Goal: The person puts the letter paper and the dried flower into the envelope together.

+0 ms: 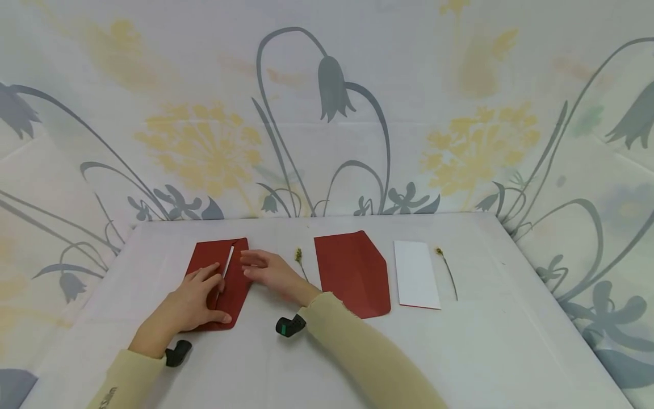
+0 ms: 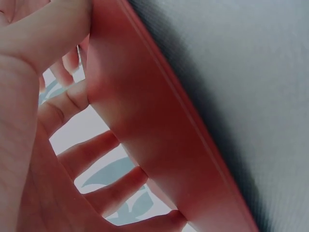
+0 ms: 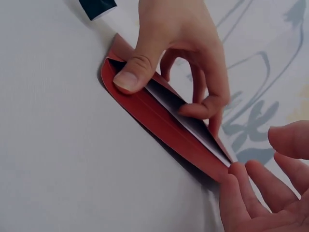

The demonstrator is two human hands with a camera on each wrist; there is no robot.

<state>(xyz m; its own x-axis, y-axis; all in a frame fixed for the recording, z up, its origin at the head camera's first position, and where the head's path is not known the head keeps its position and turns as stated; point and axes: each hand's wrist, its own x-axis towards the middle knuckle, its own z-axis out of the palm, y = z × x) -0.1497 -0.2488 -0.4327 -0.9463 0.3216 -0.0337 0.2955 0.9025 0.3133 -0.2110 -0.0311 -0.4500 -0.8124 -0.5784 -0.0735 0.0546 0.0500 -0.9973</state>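
Note:
A red envelope (image 1: 236,287) lies at the left of the table with its mouth gaping; a white paper strip (image 1: 228,261) shows in the slot. My left hand (image 1: 190,301) holds this envelope. In the right wrist view its thumb (image 3: 128,79) presses on the flap, while the index finger bends at the edge of the mouth. The left wrist view shows the fingertips (image 2: 137,176) against the red paper. At the upper right side of the envelope is my right hand (image 1: 271,274), its fingers loosely extended and the tips close to the flap's corner (image 3: 219,171).
To the right lie a second red envelope (image 1: 352,275), a white folded card (image 1: 416,275) and a dried flower stem (image 1: 448,270). Another dried flower (image 1: 298,255) is partly hidden behind my right wrist. A floral cloth (image 1: 327,142) hangs behind the white table.

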